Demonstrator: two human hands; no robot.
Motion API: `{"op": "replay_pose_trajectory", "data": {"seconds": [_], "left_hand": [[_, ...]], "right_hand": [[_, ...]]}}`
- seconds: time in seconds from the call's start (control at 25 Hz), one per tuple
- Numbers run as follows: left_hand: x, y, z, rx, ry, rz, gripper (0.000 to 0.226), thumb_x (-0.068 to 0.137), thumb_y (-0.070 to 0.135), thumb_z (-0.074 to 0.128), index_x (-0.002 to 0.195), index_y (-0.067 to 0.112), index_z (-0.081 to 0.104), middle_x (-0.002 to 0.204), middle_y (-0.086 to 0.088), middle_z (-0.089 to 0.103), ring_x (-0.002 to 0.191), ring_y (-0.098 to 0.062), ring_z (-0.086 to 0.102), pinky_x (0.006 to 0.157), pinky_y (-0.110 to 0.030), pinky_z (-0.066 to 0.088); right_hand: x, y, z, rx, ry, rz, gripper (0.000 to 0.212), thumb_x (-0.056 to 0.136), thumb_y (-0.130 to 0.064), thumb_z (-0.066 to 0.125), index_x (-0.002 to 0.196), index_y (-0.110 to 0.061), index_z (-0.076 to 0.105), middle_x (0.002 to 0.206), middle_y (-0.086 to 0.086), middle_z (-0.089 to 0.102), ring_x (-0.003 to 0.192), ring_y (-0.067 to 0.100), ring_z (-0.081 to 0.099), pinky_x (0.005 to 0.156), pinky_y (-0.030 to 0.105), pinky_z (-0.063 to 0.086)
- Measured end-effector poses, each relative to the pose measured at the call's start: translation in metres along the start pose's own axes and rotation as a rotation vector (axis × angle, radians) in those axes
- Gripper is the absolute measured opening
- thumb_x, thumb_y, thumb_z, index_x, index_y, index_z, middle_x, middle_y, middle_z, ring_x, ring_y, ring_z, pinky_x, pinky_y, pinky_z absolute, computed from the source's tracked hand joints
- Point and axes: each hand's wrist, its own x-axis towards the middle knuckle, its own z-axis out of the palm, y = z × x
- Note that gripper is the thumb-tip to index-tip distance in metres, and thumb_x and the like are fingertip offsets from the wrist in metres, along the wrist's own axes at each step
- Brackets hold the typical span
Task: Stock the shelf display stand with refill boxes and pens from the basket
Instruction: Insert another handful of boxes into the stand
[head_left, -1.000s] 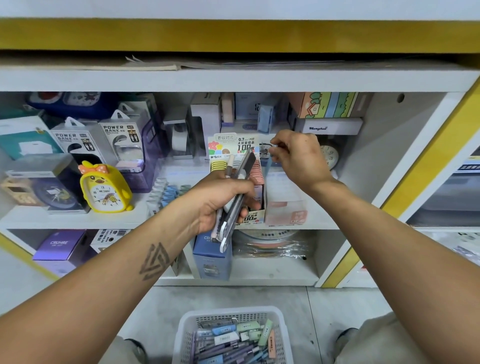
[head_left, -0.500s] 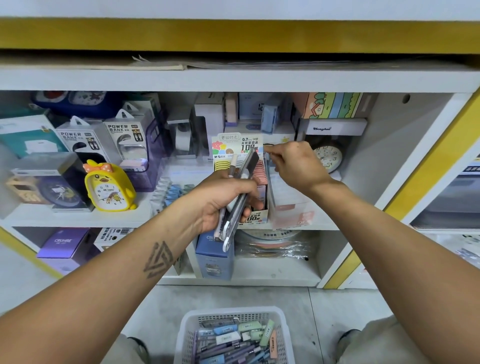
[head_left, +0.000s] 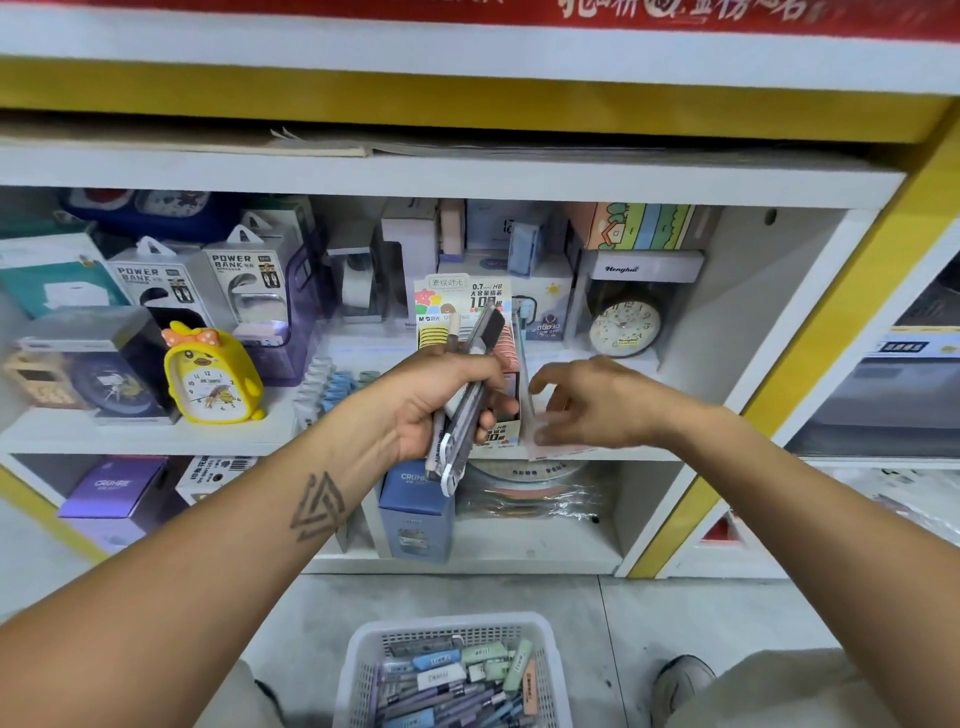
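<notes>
Pens (head_left: 464, 410) stay bunched in the left hand (head_left: 441, 400), a ready supply, while the right hand (head_left: 587, 402) hangs loosely curled and empty beside the display stand (head_left: 467, 301).

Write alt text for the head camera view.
A person's left hand grips a bundle of pens before a display stand on a cluttered shop shelf. The right hand hovers beside it, fingers loosely curled, holding nothing. A white basket of pens and refill boxes sits on the floor below.
</notes>
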Motion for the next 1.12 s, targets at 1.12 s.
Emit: {"op": "replay_pose_trajectory", "data": {"seconds": [1.12], "left_hand": [[-0.009, 0.016, -0.037, -0.431, 0.101, 0.029, 0.018, 0.092, 0.015, 0.061, 0.108, 0.009, 0.058, 0.089, -0.016, 0.065, 0.038, -0.009, 0.043, 0.039, -0.019, 0.04]], "right_hand": [[0.014, -0.062, -0.004, 0.849, 0.45, -0.292, 0.017, 0.074, 0.017, 0.076, 0.084, 0.007, 0.068, 0.102, 0.02, 0.068, 0.087, 0.021, 0.067, 0.082, 0.035, 0.059]]}}
